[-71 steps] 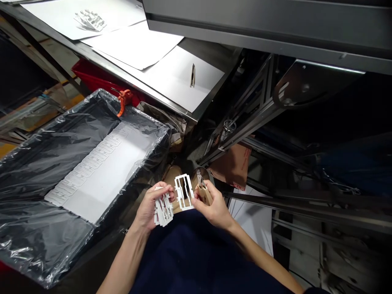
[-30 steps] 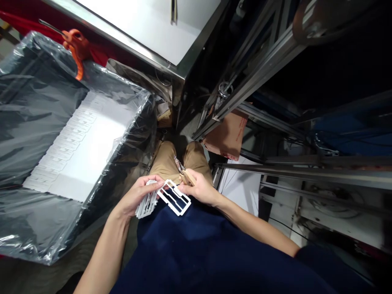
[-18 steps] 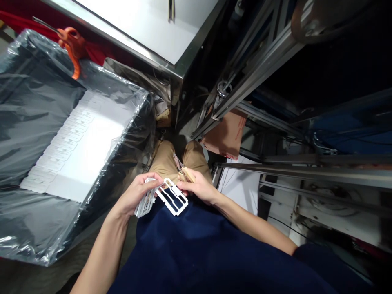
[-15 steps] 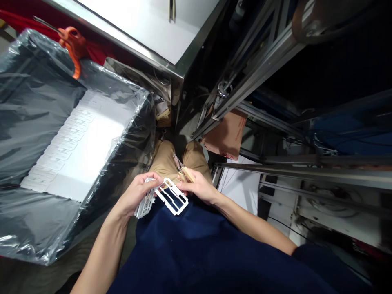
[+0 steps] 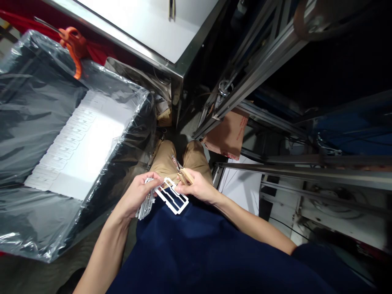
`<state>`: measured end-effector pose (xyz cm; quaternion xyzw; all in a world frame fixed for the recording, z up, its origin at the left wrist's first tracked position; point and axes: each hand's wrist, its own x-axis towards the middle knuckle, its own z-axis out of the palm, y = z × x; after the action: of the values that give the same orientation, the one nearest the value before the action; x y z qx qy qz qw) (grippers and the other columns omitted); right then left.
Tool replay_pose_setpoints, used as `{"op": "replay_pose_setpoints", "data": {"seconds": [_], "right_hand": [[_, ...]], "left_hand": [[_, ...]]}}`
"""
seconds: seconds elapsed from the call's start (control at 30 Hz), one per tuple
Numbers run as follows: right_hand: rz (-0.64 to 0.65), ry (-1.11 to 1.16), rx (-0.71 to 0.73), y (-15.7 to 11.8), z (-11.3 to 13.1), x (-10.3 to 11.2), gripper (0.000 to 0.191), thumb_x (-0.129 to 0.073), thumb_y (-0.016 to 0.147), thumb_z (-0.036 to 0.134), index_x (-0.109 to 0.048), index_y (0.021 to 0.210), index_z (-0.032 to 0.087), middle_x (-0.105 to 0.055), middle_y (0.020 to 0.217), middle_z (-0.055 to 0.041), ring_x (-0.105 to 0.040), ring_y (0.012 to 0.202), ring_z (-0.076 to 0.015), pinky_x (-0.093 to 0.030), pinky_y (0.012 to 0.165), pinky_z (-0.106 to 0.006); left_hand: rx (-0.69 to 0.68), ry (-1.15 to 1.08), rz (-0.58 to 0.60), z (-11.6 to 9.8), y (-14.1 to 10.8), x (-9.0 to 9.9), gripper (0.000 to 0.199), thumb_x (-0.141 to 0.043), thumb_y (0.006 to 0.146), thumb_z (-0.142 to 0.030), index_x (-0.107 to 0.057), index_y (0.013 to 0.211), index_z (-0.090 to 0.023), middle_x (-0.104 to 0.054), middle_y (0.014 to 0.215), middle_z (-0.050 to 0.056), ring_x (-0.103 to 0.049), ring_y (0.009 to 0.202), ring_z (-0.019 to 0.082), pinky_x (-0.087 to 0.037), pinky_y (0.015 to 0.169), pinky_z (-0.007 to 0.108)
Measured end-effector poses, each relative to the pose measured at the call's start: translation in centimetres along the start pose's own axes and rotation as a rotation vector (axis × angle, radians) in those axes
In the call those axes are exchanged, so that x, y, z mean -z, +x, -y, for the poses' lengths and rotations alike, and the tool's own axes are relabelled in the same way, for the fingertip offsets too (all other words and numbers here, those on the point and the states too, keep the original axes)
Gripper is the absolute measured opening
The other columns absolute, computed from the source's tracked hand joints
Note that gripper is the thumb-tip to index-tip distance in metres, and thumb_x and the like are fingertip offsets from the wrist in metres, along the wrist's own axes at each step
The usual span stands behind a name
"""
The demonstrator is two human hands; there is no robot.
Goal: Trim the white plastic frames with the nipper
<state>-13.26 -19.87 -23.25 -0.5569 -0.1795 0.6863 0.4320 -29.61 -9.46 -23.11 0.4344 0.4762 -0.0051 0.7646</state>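
Pliers (image 5: 188, 175) sit clamped in right hand (image 5: 199, 188); left hand (image 5: 136, 192) clasps white frames (image 5: 145, 207), seemingly a stack

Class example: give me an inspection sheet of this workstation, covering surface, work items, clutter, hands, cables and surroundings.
Surface: metal table; white paper on it bears a slim two-pronged item.
Work items: stack of white frames; single white frame beside it; tan-handled tool.
Clutter: orange tool at the rim of the plastic-lined bin; oddments below the table, unclear.
Hands: left hand grips the stack; right hand grips the tan-handled tool, fingers close to the single frame.
Cables: thin dark cable, right side.
Surroundings: metal framework; brown bag with red print.
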Motion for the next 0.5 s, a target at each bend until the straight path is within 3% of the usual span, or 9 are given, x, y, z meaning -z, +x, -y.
{"op": "replay_pose_setpoints", "data": {"seconds": [0.5], "right_hand": [[0.041,-0.107,0.045,-0.2,0.3,0.0,0.032,-0.069,0.063,0.023,-0.047,0.085,0.016,-0.053,0.068,0.0045,-0.047,0.060,-0.0088,-0.039,0.058,-0.023]], "left_hand": [[0.092,-0.045,0.107,-0.7,-1.1,1.4,0.019,-0.069,0.072,-0.033,-0.059,0.072,-0.017,-0.054,0.057,-0.002,-0.046,0.049,0.009,-0.037,0.045,0.017]]}}
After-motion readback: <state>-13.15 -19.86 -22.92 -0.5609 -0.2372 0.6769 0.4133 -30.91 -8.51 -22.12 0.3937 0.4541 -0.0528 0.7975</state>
